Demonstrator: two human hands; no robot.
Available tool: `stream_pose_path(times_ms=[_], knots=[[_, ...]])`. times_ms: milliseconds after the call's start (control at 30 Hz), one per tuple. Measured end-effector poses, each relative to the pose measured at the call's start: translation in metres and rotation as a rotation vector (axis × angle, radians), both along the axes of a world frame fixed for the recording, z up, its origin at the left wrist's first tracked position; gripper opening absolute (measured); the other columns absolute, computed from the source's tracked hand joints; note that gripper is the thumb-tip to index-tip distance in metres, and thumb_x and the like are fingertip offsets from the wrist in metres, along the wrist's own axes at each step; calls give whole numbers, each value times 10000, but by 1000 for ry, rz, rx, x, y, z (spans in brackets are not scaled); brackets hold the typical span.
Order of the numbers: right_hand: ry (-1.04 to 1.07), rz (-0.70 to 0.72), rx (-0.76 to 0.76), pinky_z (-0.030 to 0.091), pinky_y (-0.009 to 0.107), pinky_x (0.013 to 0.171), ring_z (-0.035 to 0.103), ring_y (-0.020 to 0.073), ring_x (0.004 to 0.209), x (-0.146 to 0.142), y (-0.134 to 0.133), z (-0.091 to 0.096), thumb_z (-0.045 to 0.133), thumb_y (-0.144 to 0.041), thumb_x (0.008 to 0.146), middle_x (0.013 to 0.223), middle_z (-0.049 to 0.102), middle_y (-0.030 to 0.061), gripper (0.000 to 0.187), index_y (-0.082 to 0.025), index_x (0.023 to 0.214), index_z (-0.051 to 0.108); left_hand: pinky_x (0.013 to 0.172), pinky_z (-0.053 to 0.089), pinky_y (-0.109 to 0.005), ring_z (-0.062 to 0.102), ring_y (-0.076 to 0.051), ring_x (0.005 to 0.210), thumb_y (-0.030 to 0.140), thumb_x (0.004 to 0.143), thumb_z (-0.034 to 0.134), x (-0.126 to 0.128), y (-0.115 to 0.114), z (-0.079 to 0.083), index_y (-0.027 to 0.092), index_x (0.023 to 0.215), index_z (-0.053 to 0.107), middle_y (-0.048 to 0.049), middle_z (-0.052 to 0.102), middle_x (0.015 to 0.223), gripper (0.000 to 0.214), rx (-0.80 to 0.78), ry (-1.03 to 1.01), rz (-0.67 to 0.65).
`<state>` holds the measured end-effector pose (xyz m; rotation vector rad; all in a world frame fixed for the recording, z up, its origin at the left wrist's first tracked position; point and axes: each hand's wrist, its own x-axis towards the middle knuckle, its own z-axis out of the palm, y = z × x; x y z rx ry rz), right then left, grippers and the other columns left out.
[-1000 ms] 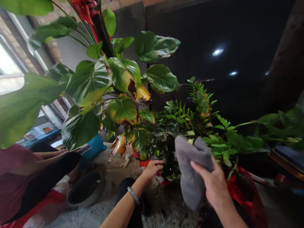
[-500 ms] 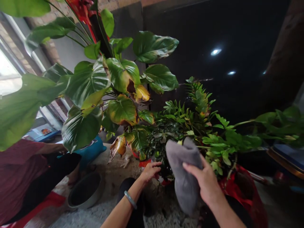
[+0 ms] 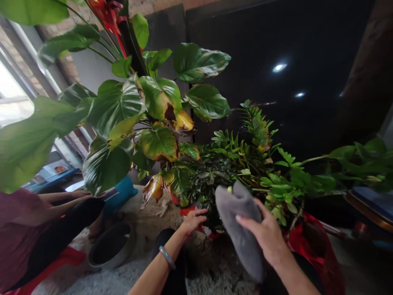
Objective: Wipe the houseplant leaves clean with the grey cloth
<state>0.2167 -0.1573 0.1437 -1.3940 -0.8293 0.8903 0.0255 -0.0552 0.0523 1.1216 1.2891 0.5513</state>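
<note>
Grey fleecy cloth (image 3: pixel 238 221) hangs bunched from the right hand (image 3: pixel 267 239). The fingers close around its middle with the thumb clamped on top, so the upper fold stands against the leaves of the small dark-leaved potted plant (image 3: pixel 211 180) while the loose tail droops below the wrist. The left hand (image 3: pixel 192 221), a pale bangle (image 3: pixel 167 257) on its wrist, reaches to that plant's base with fingers loosely curled, seemingly steadying the lower stems; whether it pinches one cannot be told. A tall plant with broad green-and-yellow leaves (image 3: pixel 138 114) arches overhead. At far left, another person's maroon sleeve (image 3: pixel 18 229) shows near a round grey bowl (image 3: pixel 112 246).
</note>
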Motion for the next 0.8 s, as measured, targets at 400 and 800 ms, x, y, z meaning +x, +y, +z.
stream_pose_path(times_ms=[400, 800], knots=[[29, 96, -121, 526, 394, 711, 680, 307, 730, -16, -2, -52, 644, -288, 453, 717, 738, 40, 428, -203, 871, 683, 486, 402, -208, 517, -104, 446, 137, 688, 640, 1, -6, 2, 38, 1313, 537, 60, 544, 458, 641, -39, -76, 28], [-137, -20, -73, 515, 434, 768, 681, 337, 796, -24, 45, -51, 639, -380, 483, 829, 748, 104, 498, -185, 941, 661, 508, 399, -217, 525, -109, 473, 132, 633, 627, 7, -8, -7, 75, 1241, 612, 48, 566, 496, 610, -20, -164, 61]])
